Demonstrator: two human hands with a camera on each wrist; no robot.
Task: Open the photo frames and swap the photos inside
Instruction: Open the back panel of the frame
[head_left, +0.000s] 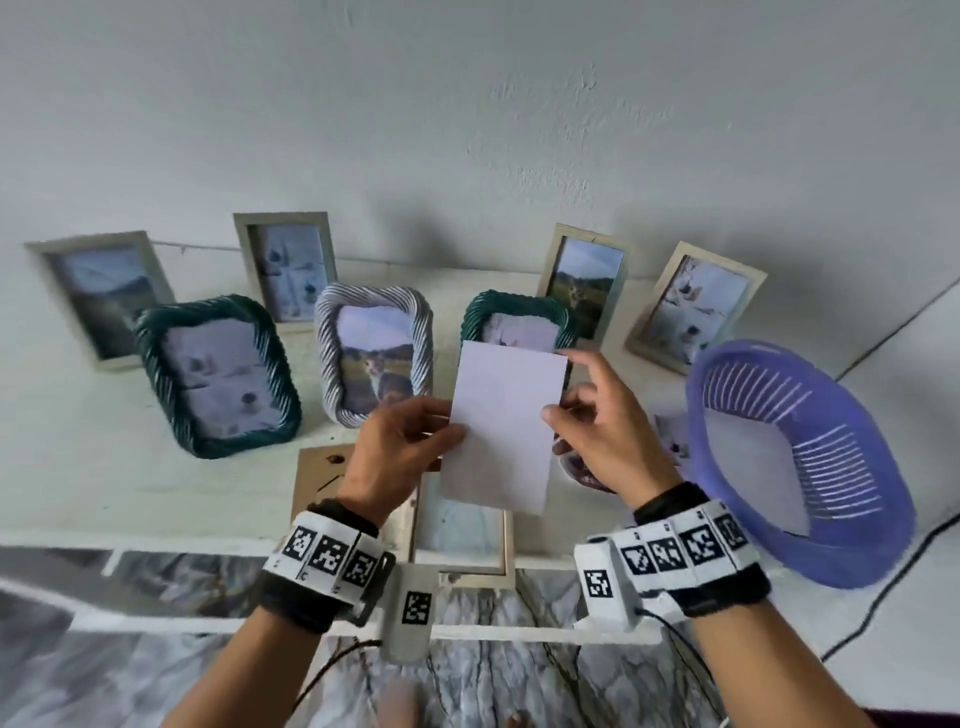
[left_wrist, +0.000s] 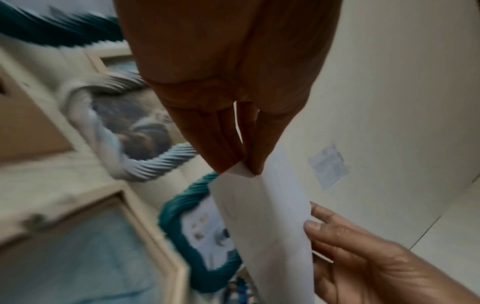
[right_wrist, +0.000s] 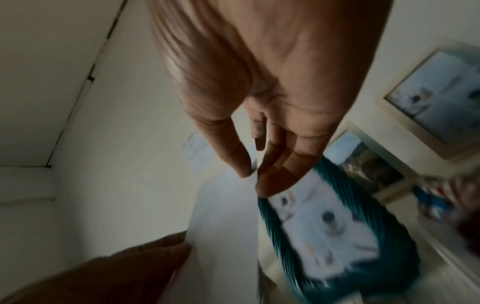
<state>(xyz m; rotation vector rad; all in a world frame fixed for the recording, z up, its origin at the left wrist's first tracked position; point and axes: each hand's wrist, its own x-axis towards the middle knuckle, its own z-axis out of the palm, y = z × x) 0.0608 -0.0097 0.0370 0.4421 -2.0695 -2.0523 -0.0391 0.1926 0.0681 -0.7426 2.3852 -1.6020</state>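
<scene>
A photo (head_left: 504, 426) is held up with its blank white back facing me. My left hand (head_left: 452, 421) pinches its left edge, and my right hand (head_left: 558, 410) pinches its right edge near the top. In the left wrist view, fingertips (left_wrist: 233, 162) clamp the photo (left_wrist: 265, 216); the right wrist view shows thumb and fingers (right_wrist: 270, 185) on the sheet (right_wrist: 226, 226). Below the hands an opened beige frame (head_left: 506, 551) lies flat on the table, its brown backing board (head_left: 317, 478) beside it. A green twisted frame (head_left: 519, 317) stands just behind the photo.
Another green frame (head_left: 218, 374), a white twisted frame (head_left: 374, 353) with a cat photo and several beige frames (head_left: 285, 265) stand along the wall. A purple basket (head_left: 800, 462) leans at the right, a loose photo (head_left: 672, 436) beside it. The table's front edge (head_left: 156, 540) is near.
</scene>
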